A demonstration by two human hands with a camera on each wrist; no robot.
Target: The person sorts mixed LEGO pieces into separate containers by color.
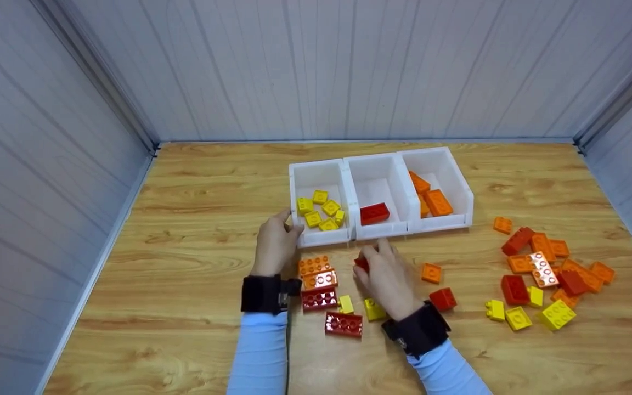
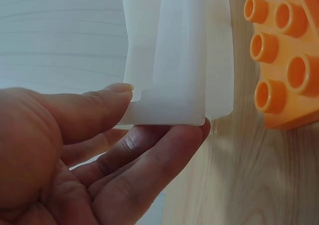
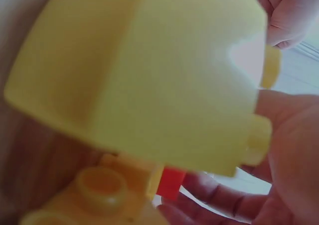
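The left hand [image 1: 275,244] pinches the front left corner of the yellow-filled bin [image 1: 325,238], near the centre of the frame, thumb and fingers meeting it from different sides; the hold looks meant to steady the bin. Just below the red-filled bin [image 1: 383,230], the right hand [image 1: 390,280] grasps a small red brick [image 1: 361,265] at its fingertips, probably a light pinch that keeps the palm off the wood. Yellow bricks [image 1: 330,207], one larger red brick [image 1: 374,214] and orange bricks [image 1: 439,202] lie in separate bins, apparently divided by colour, the orange-filled bin [image 1: 445,221] being rightmost. Low front walls face the bottom of the frame, likely for easy reach.

The small red brick's exposed end points to the left of the frame; fingers cover the rest, so its long axis and stud direction cannot be told. The larger red brick's long axis runs left to right, rising slightly rightward
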